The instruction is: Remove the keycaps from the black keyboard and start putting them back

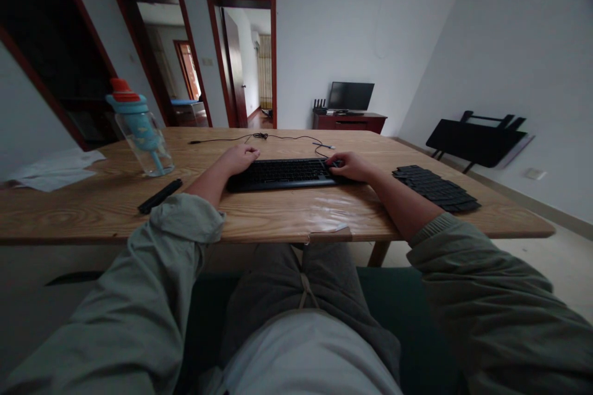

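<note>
A black corded keyboard (pixel 287 174) lies on the wooden table in front of me, its long side facing me. My left hand (pixel 237 159) is at its left end, thumb stretched along the top edge and the other fingers mostly hidden. At the right end, my right hand (pixel 351 166) has curled fingers on the keyboard's upper right part. Whether a small thing is between those fingertips is too dim to see. A thin black cable (pixel 296 137) runs behind the keyboard, with a tied bundle in it.
Overlapping dark flat pieces (pixel 435 188) lie right of my right forearm. On the left are a dark elongated object (pixel 160 196), a clear bottle with blue and orange top (pixel 139 126), and white paper (pixel 58 170). Brown tape (pixel 331 234) marks the table's front edge (pixel 269 238).
</note>
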{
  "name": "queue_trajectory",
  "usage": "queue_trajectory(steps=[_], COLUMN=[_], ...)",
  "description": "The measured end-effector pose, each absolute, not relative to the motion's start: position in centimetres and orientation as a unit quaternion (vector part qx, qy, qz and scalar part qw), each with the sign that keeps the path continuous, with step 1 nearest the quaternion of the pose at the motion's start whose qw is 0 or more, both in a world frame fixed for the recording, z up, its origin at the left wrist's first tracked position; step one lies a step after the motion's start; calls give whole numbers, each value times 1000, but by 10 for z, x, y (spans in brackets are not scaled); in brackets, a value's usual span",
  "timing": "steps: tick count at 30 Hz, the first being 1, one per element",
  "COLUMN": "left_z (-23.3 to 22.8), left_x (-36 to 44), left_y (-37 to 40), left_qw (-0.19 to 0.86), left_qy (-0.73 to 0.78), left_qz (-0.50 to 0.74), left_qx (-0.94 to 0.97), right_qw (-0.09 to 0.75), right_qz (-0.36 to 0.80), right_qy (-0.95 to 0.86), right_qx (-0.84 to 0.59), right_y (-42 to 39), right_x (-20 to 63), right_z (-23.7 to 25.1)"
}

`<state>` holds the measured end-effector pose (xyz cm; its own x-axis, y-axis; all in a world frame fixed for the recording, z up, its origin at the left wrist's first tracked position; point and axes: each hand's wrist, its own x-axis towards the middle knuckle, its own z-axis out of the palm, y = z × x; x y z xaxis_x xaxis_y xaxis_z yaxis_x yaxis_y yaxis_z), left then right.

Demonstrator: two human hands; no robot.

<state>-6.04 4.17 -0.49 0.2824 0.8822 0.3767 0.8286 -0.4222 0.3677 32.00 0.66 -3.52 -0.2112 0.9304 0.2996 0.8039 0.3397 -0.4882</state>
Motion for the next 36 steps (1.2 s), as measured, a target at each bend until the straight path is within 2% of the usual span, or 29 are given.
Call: queue_trajectory(steps=[20,36], left_z=[-3,-8], left_x=[-61,-63], left_y=[39,44], left_qw=[50,48], left_qy=[547,542], left_qz=[257,247], left_qx=[795,802], right_qw=[256,198], right_qz=[111,-13], right_qy=[-786,-790], right_qx=[-551,-580], right_y=[9,-2], right_x=[325,308], right_z=[-38,-37])
